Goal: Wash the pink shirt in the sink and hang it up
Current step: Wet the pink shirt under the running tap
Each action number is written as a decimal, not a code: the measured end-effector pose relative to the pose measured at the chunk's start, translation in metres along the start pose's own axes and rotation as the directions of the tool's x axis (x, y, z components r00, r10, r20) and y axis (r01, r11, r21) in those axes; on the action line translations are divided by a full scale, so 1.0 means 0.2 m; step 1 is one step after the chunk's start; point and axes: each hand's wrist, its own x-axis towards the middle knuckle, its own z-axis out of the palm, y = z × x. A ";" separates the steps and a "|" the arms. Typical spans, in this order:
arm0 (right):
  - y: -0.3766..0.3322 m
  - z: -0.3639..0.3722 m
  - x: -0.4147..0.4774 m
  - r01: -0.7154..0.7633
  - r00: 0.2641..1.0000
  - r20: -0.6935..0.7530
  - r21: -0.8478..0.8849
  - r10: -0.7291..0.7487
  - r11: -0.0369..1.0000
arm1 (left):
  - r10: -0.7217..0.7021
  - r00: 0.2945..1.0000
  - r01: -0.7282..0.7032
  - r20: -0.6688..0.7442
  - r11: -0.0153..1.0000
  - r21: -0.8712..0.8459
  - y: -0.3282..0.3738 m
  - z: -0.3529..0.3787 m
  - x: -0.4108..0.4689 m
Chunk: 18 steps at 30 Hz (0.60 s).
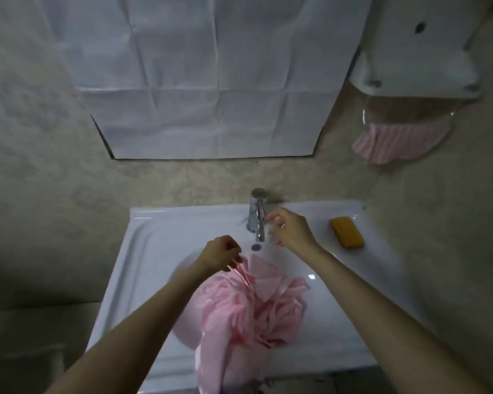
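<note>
Beige mottled wall (40, 143) fills most of my view, with a creased white sheet (211, 81) hung flat on it above the basin. Below that sits the white sink (160, 223), its chrome faucet (257, 217) standing at the back rim in the middle. A yellow bar of soap (347, 232) lies on the sink's flat ledge to the right of the faucet, well apart from both arms. Up in the right corner I can see a white wall fixture (416, 52), and under it a pink striped cloth (396, 143) in a clear holder.

The pink shirt (256, 305) is bunched up in the bowl of the sink, and one part of it spills over the front rim towards me. From my side the left hand (221, 253) is above the back of the pile, fingers curled, pinching a thin fold of the fabric and pulling it up taut. The right hand (289, 230) is just beside the faucet spout, on its right, with loosely curled fingers and nothing in them. I cannot tell whether the fingertips touch the metal.
</note>
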 end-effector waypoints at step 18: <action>0.26 0.18 0.62 0.131 0.973 0.221 -0.261 -0.073 0.956 | -0.058 0.995 0.061 -0.077 0.997 0.040 -0.17 0.34 0.67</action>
